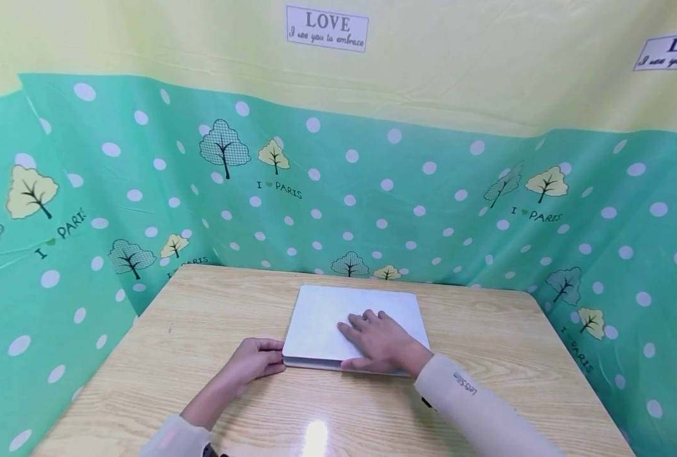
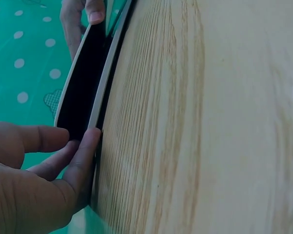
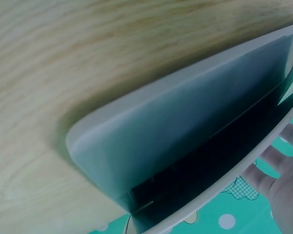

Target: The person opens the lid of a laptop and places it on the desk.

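The laptop (image 1: 315, 330) is thin and silver-white, with rounded corners and a plain, smooth lid (image 1: 372, 299). The lid stands slightly raised from the base (image 3: 132, 151), leaving a narrow gap that looks dark from the left wrist. From the right wrist the base shows a pale, rounded rim and a grey-green inner face, with a dark band deeper in the gap; the detail there is too dim to make out.

The laptop lies flat on the wood-grain table (image 1: 230, 304), near the middle from side to side and toward the far edge, in front of the dotted curtain (image 1: 367, 209). Its long axis runs left to right across the table, the right end turned very slightly toward the person. The gap faces the person, and the joined side faces the curtain.

The left hand (image 1: 247, 367) is at the near left corner. It grasps that corner, its digits bent a little and only slightly parted, with fingertips against the edges of both lid and base.

The right hand (image 1: 381, 346) rests palm down on the right half of the lid. Its fingers are spread and extended over the outer face, pointing away from the person, and its thumb lies at the lid's near edge, above the gap.
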Available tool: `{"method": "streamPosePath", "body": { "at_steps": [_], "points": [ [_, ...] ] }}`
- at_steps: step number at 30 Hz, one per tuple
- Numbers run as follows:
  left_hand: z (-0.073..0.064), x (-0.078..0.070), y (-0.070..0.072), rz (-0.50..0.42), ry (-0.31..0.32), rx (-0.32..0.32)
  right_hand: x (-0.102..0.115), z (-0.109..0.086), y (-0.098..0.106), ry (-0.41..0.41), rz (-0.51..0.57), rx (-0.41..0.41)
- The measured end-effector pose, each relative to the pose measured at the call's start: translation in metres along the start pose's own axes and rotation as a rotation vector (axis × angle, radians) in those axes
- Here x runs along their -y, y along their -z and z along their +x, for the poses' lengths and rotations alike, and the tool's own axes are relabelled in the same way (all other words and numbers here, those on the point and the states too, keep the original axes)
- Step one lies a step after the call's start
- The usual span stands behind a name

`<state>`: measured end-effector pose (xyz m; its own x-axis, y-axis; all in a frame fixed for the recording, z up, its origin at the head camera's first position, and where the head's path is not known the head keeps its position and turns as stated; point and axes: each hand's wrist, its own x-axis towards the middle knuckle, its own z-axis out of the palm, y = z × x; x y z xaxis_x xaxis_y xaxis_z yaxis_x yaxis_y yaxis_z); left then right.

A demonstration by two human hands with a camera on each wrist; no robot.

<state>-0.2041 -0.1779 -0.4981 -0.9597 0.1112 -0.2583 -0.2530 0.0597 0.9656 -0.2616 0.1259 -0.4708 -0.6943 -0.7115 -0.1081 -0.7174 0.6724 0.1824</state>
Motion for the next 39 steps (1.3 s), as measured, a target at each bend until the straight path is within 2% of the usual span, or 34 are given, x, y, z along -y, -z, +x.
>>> {"method": "streamPosePath", "body": {
  "at_steps": [7, 13, 22, 26, 34, 39],
  "points": [
    [0.0, 0.002, 0.001, 0.039, -0.048, 0.021, -0.002, -0.001, 0.01, -0.002, 0.017, 0.009],
    [0.001, 0.004, -0.002, 0.127, -0.072, -0.036, -0.004, -0.001, 0.016, 0.003, 0.024, 0.013],
    [0.005, 0.001, -0.006, 0.169, -0.033, -0.121, -0.003, -0.004, 0.022, 0.024, -0.031, -0.033],
    [0.006, 0.0, -0.006, 0.189, -0.016, -0.136, -0.001, -0.005, 0.027, 0.009, 0.013, -0.051],
    [0.006, -0.001, -0.005, 0.177, -0.012, -0.123, 0.001, -0.009, 0.036, -0.05, 0.152, -0.094],
    [0.007, -0.001, -0.005, 0.206, -0.009, -0.121, 0.0, -0.011, 0.038, -0.07, 0.18, -0.148]
  ]
}}
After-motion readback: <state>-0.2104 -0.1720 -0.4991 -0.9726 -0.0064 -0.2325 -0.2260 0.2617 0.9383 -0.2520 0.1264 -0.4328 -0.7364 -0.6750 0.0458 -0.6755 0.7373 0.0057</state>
